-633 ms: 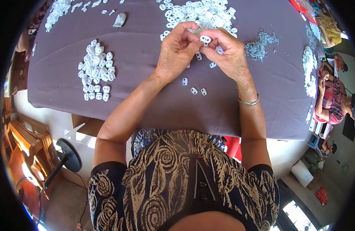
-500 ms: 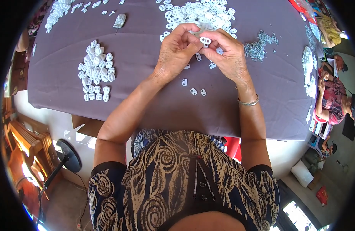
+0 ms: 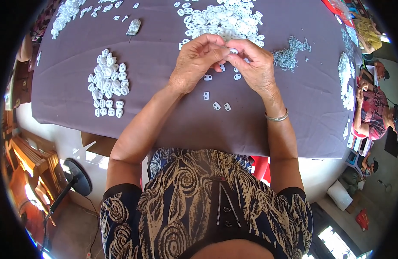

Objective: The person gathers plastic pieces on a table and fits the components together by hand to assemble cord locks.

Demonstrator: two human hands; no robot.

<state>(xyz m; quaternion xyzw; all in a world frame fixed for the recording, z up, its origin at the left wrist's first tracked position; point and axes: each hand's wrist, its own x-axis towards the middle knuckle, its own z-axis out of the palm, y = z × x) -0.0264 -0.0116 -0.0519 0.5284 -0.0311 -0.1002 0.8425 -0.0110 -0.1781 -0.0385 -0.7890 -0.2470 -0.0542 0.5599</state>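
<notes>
Holding white piece [image 3: 234,51], purplish tablecloth [image 3: 158,64], chair [image 3: 29,159] (probably)

Part [image 3: 234,51] mostly hidden between left hand [image 3: 194,64] and right hand [image 3: 257,67]; can't tell if left grips it. Pile [image 3: 222,19] beyond hands: cut by top edge. Grey bits [image 3: 287,57] right of right hand: too small to tell singly.
</notes>
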